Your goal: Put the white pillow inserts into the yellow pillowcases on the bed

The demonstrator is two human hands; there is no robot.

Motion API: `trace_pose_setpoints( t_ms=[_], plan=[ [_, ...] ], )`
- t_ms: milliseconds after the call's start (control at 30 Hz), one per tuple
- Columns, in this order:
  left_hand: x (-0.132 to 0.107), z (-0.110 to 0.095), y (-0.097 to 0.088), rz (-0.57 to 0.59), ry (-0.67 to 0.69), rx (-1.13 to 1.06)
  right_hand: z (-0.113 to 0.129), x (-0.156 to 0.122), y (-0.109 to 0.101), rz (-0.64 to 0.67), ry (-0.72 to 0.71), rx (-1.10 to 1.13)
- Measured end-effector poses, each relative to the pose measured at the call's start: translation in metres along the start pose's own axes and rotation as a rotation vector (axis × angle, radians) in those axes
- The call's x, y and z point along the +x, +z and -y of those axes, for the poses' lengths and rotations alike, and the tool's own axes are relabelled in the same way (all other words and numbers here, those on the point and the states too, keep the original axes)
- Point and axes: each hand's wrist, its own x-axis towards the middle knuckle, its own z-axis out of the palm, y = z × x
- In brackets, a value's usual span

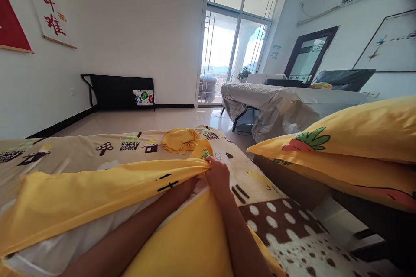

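Note:
A yellow pillowcase with a white pillow inside lies across the bed in front of me. My right hand pinches the far corner of the yellow pillowcase, fingers closed on the fabric. My left hand reaches inside the pillowcase opening; its fingers are hidden under the cloth. A crumpled yellow cloth lies farther away on the patterned bedsheet.
Two stacked yellow pillows with carrot prints sit at the right. Beyond the bed stand a covered table, a dark chair, a black rack by the left wall and glass balcony doors.

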Motion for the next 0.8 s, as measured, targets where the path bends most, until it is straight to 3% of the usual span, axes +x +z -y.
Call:
trace_pose_setpoints(
  t_ms=[167, 267, 367, 433, 533, 667, 733, 800],
  plan=[
    [-0.013, -0.043, -0.030, 0.056, 0.069, -0.011, -0.005, 0.002, 0.001, -0.045, -0.095, 0.201],
    [-0.013, -0.077, -0.062, 0.093, 0.004, -0.140, -0.004, 0.003, -0.003, -0.008, -0.067, 0.280],
    [-0.016, -0.095, -0.086, 0.187, -0.033, -0.285, -0.001, 0.002, -0.007, 0.026, -0.049, 0.410],
    [-0.022, -0.095, -0.087, 0.220, -0.041, -0.261, 0.001, -0.001, -0.011, 0.058, -0.043, 0.542],
    [-0.033, -0.086, -0.069, 0.243, -0.031, 0.000, 0.003, -0.008, -0.023, 0.144, -0.065, 0.593],
    [-0.043, -0.081, -0.050, 0.279, 0.052, 0.177, 0.006, -0.021, -0.044, 0.163, -0.182, 0.219],
    [-0.043, -0.084, -0.050, 0.260, 0.103, 0.142, 0.008, -0.025, -0.052, 0.128, -0.206, 0.038],
    [-0.041, -0.089, -0.054, 0.236, 0.189, 0.081, 0.010, -0.026, -0.055, 0.055, -0.275, 0.025]
  ],
)
